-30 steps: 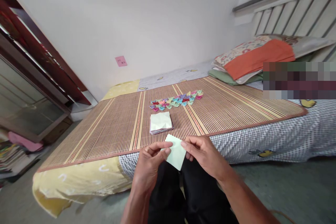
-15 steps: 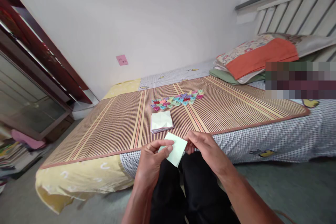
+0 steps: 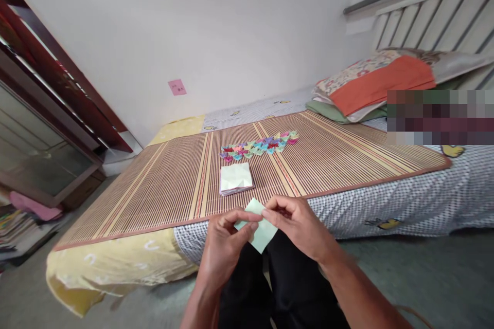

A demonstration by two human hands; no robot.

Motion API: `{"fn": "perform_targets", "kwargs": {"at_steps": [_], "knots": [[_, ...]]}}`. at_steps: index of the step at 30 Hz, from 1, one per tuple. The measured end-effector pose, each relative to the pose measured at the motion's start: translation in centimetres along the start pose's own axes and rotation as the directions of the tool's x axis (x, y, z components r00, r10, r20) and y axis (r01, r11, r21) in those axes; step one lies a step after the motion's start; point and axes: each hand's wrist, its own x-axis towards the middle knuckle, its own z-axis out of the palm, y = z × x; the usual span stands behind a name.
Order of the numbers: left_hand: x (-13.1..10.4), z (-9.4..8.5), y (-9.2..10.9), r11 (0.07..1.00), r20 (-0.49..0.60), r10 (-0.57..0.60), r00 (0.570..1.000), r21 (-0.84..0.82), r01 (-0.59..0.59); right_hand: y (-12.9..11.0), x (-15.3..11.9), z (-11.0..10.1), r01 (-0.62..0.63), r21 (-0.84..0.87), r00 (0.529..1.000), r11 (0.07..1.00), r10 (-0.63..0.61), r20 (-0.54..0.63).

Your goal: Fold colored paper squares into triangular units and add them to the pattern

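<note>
A pale green paper square [image 3: 264, 236], turned like a diamond, is held between both hands above my lap. My left hand [image 3: 227, 239] pinches its left side between thumb and fingers. The thumb and fingers of my right hand [image 3: 299, 223] are closed on its upper right edge. Just beyond the hands, a stack of square papers [image 3: 235, 177] with a creased pale sheet on top lies on the striped mat [image 3: 170, 190]. Behind the stack sit rows of small folded paper pieces [image 3: 258, 147] in many colours.
The mat covers a bed with a patterned sheet [image 3: 405, 205]. Pillows [image 3: 382, 85] lie at the back right by a white headboard [image 3: 436, 20]. A pink note [image 3: 177, 87] is on the wall. Books [image 3: 19, 221] stand at the far left.
My right hand has moved left and in over the paper, its fingertips now near my left fingertips. The green paper has turned and dropped slightly.
</note>
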Motion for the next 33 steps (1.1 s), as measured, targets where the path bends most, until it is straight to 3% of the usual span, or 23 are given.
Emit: {"fn": "perform_targets", "kwargs": {"at_steps": [6,10,13,15,18,22,27,33], "knots": [[-0.3,0.3,0.9,0.992,0.037,0.069,0.997,0.106,-0.073,-0.9,-0.4,0.4,0.134,-0.206,0.988,0.969,-0.148,-0.052],[-0.6,0.5,1.2,0.983,0.094,0.079,0.992,0.157,-0.093,-1.2,-0.2,0.6,0.121,-0.157,0.992,0.98,-0.127,-0.027],[-0.8,0.5,1.0,0.989,0.115,0.025,0.993,0.143,-0.041,-1.0,0.1,0.8,0.085,-0.149,0.992,0.985,-0.097,-0.078],[-0.7,0.3,0.8,0.997,0.132,-0.045,0.99,0.072,0.036,-0.7,0.3,0.7,0.041,-0.1,0.995,0.994,-0.051,-0.092],[-0.3,-0.3,0.6,0.967,0.125,-0.165,0.978,-0.176,0.185,-0.3,0.3,0.0,-0.015,0.047,0.999,0.999,0.017,-0.046],[0.4,-0.9,0.7,0.87,0.062,-0.233,0.97,-0.432,0.237,-0.5,-0.1,-1.4,0.053,0.114,0.997,0.992,-0.058,0.042],[0.8,-0.8,0.8,0.841,0.038,-0.238,0.971,-0.491,0.226,-1.8,-0.5,-1.7,0.192,-0.06,0.981,0.98,-0.19,0.041],[0.7,-0.7,0.4,0.847,0.054,-0.233,0.971,-0.479,0.23,-2.6,-0.8,-0.9,0.25,-0.202,0.968,0.947,-0.243,0.057]]}}
